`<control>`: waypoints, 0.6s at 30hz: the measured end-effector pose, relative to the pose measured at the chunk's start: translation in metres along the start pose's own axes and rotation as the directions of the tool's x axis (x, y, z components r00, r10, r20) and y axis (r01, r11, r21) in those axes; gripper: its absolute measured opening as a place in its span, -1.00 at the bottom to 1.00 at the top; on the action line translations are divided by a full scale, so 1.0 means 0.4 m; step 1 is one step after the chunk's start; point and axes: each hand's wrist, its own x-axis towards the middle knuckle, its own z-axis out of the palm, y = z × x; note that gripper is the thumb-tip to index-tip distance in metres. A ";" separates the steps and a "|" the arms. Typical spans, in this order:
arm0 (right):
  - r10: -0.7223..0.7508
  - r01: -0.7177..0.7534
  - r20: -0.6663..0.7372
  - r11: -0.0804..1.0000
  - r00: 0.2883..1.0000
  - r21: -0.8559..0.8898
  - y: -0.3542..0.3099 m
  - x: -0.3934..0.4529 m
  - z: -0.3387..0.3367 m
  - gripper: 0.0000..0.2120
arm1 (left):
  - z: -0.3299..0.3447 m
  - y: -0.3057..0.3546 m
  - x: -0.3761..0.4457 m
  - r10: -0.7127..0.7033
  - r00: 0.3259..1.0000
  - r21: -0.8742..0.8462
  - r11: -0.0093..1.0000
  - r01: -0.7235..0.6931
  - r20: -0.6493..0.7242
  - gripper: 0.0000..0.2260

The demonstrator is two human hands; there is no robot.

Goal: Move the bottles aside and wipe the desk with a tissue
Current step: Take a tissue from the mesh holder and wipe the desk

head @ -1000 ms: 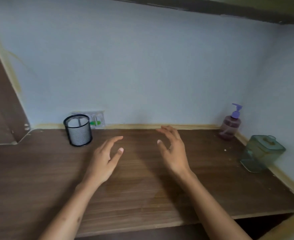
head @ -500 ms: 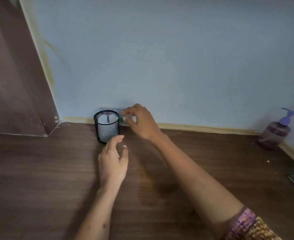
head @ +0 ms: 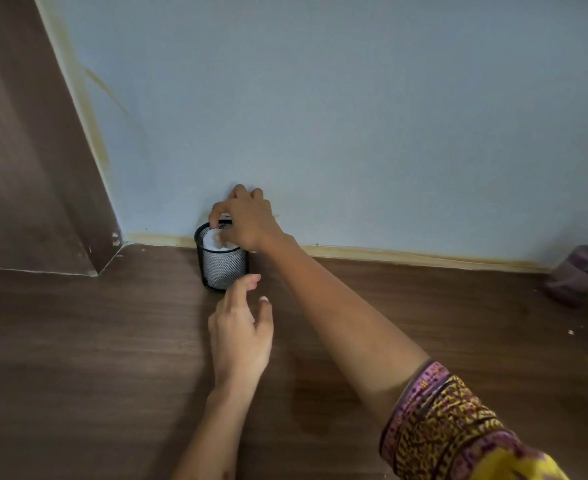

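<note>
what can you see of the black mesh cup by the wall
The black mesh cup is a small round holder of fine wire mesh with a solid black rim and base. It stands upright on the brown wooden desk, close to the pale blue wall. Something white fills its inside; it may be tissue. The right hand reaches over its top, fingers at the rim and into the opening. The left hand hovers just in front, fingertips near its lower side; contact is unclear.
</note>
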 end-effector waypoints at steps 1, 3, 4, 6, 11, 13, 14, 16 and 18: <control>-0.014 0.013 -0.015 1.000 1.000 -0.006 0.002 0.004 0.000 -0.79 | 0.000 0.001 0.000 -0.005 1.000 -0.002 1.000 0.005 0.000 -0.70; -0.037 0.037 -0.010 0.999 0.999 -0.005 0.005 0.009 0.001 -0.81 | 0.000 0.004 0.002 -0.005 1.000 -0.008 1.000 0.005 0.000 -0.70; -0.046 0.046 0.001 0.999 0.999 -0.014 0.004 0.008 0.002 -0.82 | 0.001 0.005 0.002 -0.001 1.000 -0.009 1.000 0.001 0.001 -0.70; -0.057 0.057 0.004 0.998 0.998 -0.026 0.003 0.007 0.006 -0.86 | 0.001 0.004 0.002 -0.001 1.000 -0.008 1.000 0.001 -0.003 -0.70; -0.006 0.030 -0.114 0.977 0.993 0.211 0.012 0.006 -0.032 -0.94 | 0.002 0.001 0.003 -0.019 1.000 -0.019 1.000 0.019 -0.017 -0.70; 0.026 0.039 -0.195 0.946 0.980 0.321 0.023 -0.005 -0.066 -0.97 | 0.003 0.004 0.001 -0.005 1.000 -0.023 1.000 0.004 -0.014 -0.71; 0.048 0.036 -0.212 0.925 0.976 0.377 0.028 -0.016 -0.087 -0.97 | 0.004 0.006 0.000 0.006 1.000 -0.023 1.000 -0.007 -0.015 -0.72; 0.091 0.035 -0.246 0.885 0.965 0.465 0.038 -0.040 -0.128 -0.96 | 0.005 0.007 -0.002 0.023 1.000 -0.022 0.999 -0.023 -0.017 -0.73; 0.114 0.054 -0.298 0.864 0.948 0.501 0.047 -0.064 -0.163 -0.95 | 0.006 0.005 -0.003 0.016 1.000 -0.024 1.000 -0.016 -0.013 -0.73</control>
